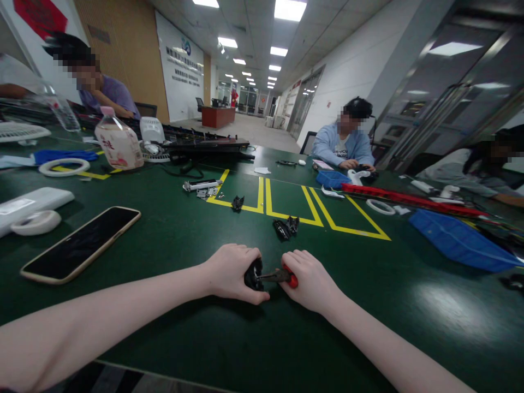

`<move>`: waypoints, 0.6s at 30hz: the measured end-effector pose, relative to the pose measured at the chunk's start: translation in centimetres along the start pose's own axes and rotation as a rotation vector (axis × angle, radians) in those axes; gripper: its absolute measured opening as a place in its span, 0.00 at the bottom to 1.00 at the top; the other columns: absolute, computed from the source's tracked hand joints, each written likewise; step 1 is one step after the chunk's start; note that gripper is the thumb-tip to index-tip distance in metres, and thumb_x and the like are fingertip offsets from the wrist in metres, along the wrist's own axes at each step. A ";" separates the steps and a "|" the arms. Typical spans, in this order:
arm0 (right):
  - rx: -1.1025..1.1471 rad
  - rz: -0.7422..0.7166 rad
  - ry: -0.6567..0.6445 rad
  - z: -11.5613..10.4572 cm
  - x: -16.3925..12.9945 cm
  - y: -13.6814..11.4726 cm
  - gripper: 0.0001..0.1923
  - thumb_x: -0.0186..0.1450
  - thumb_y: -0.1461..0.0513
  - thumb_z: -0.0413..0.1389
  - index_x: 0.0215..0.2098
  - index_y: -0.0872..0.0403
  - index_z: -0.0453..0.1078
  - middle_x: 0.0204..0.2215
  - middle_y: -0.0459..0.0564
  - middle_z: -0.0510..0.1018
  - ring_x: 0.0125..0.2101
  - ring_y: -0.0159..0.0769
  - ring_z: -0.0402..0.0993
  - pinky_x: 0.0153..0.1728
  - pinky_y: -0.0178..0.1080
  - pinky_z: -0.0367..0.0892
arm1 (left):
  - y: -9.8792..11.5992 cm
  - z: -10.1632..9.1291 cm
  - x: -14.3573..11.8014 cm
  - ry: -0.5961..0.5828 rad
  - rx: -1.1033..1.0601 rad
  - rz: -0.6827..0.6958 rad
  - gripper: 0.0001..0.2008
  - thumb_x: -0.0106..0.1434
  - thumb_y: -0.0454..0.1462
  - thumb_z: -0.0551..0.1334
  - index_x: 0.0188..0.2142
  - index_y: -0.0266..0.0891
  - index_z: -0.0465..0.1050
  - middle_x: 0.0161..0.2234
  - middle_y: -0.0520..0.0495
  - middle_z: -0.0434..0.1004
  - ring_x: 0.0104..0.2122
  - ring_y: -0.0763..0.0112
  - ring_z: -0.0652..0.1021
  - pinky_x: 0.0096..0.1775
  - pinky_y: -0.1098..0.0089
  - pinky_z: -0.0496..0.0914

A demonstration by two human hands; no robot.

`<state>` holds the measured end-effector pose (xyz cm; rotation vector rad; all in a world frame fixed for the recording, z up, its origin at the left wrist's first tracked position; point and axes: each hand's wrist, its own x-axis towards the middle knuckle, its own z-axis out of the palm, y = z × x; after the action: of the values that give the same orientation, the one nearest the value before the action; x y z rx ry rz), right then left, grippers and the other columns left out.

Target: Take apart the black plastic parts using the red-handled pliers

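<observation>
Black part [251, 277] sits in the left hand [231, 270], over the bench [184, 338] toward its near edge. That hand is wrapped around it, fingers on the far side and thumb on the near side. The right hand [307, 279] is clamped on the red handles of the pliers [278, 276], whose nose points left and meets the black part; I cannot tell whether the tips pinch it or only press against it. The two hands are apart but near each other, with the tool between them.

Farther toward the far edge, two black scraps [282, 229] lie side by side just outside the yellow tape [293, 219]. One more scrap [238, 203] lies at the tape, with a white case [202, 184] and small bits beyond it. Toward the left end lie a phone [82, 243] and a tape roll [36, 222], with a bottle [118, 142] standing beyond them. Toward the right end rests a blue tray [460, 240]. At the far edge a co-worker [341, 142] in light blue sleeves sits with both hands at a dark object.
</observation>
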<state>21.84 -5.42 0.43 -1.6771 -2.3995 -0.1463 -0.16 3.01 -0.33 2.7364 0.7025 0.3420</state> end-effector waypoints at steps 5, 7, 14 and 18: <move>-0.061 -0.014 0.059 0.0 -0.1 -0.2 0.07 0.59 0.66 0.60 0.32 0.52 0.66 0.31 0.48 0.76 0.31 0.37 0.69 0.35 0.38 0.60 | 0.2 0.5 0.2 0.015 0.058 -0.022 0.33 0.52 0.65 0.63 0.41 0.40 0.70 0.35 0.45 0.79 0.34 0.58 0.78 0.36 0.63 0.71; -0.087 -0.018 0.097 0.1 -0.2 -0.1 0.07 0.58 0.67 0.60 0.32 0.52 0.66 0.31 0.48 0.76 0.31 0.37 0.69 0.34 0.38 0.59 | 0.3 0.6 0.3 0.023 0.074 -0.046 0.34 0.50 0.65 0.64 0.42 0.40 0.70 0.36 0.44 0.79 0.35 0.57 0.79 0.37 0.63 0.71; -0.161 -0.043 0.205 0.6 0.3 0.8 0.05 0.60 0.69 0.57 0.31 0.54 0.67 0.31 0.49 0.76 0.32 0.38 0.67 0.37 0.39 0.58 | 0.3 0.3 0.6 0.019 0.028 -0.102 0.30 0.52 0.64 0.64 0.39 0.42 0.71 0.35 0.47 0.79 0.34 0.60 0.79 0.34 0.67 0.67; -0.197 -0.049 0.237 0.7 0.5 1.2 0.04 0.62 0.69 0.55 0.32 0.54 0.67 0.31 0.51 0.75 0.33 0.38 0.66 0.37 0.40 0.56 | 0.5 0.2 0.6 0.013 0.035 -0.125 0.27 0.54 0.62 0.63 0.37 0.42 0.71 0.34 0.48 0.79 0.34 0.61 0.79 0.32 0.68 0.66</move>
<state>22.67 -4.41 -0.23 -1.5773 -2.3099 -0.5727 0.60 2.88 -0.28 2.7084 0.8862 0.3226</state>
